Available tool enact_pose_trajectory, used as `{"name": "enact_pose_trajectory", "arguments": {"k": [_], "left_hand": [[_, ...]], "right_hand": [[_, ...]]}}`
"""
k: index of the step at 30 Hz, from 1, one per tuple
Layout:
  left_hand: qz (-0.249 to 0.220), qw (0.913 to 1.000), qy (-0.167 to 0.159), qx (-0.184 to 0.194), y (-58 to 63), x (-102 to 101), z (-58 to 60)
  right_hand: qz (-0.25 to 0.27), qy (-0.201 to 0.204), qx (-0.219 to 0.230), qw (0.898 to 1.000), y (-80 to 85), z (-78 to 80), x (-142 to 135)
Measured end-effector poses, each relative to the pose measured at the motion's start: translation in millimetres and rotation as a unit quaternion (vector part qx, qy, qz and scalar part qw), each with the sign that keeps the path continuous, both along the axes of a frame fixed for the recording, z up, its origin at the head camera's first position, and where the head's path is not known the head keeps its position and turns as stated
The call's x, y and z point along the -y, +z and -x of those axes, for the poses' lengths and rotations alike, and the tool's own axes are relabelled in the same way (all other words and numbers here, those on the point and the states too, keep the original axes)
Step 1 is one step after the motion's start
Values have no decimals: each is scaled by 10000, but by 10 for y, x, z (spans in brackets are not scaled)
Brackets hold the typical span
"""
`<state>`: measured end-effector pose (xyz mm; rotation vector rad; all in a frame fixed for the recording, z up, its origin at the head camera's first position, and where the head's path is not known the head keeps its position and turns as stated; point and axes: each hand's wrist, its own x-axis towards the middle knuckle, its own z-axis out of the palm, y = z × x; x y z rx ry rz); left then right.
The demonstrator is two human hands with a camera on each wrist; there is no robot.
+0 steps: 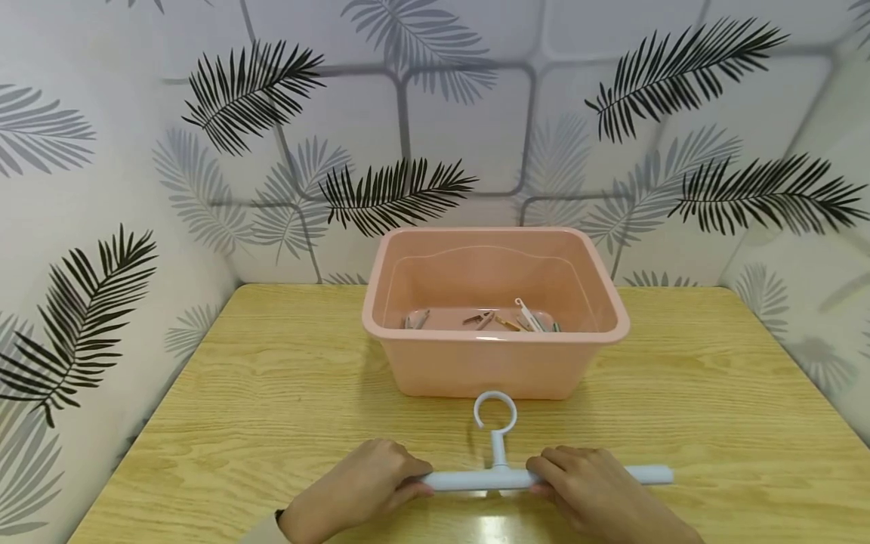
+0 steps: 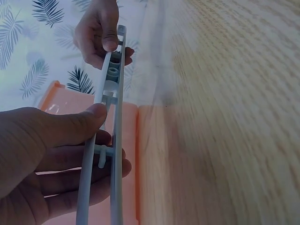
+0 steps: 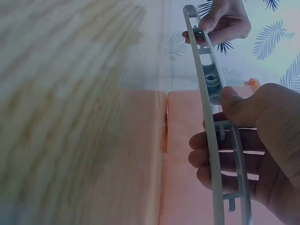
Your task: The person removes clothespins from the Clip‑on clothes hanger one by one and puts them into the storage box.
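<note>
Both hands hold a pale blue-white plastic hanger (image 1: 476, 480), which has a round hook (image 1: 514, 414) standing up from the middle of its bar. Left of the hook, my left hand (image 1: 370, 483) grips the bar between thumb and fingers. My right hand (image 1: 591, 487) grips it right of the hook, and the bar's right end sticks out beyond that hand. From the left wrist view, the bar's underside appears as two parallel rails (image 2: 116, 178) joined by crosspieces with small pegs. In the right wrist view, fingers (image 3: 206, 157) reach behind the rails.
A pink plastic tub (image 1: 485, 366) stands on the wood-grain table (image 1: 285, 385), just beyond the hanger. Several small pieces lie in it, including a white one with a hooked end (image 1: 529, 314) and brown ones (image 1: 481, 319). Leaf-patterned covering (image 1: 462, 128) lines the back and sides.
</note>
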<state>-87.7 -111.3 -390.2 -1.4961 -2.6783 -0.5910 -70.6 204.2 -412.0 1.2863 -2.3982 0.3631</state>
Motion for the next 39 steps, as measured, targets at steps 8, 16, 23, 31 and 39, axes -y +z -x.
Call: {"name": "enact_pose_trajectory", "arguments": {"k": [8, 16, 23, 31, 39], "left_hand": [[2, 9999, -36, 126, -45, -31, 59], [201, 9983, 206, 498, -51, -57, 102], [205, 9979, 198, 583, -74, -56, 119], [220, 9975, 183, 639, -116, -69, 151], [150, 9961, 213, 842, -151, -76, 175]], "right_hand": [[-109, 80, -71, 9999, -30, 37, -30], [-299, -31, -410, 9987, -39, 94, 18], [-355, 6, -463, 9983, -67, 116, 31], [-546, -104, -300, 9980, -86, 120, 24], [-724, -212, -120, 9971, -85, 130, 30]]}}
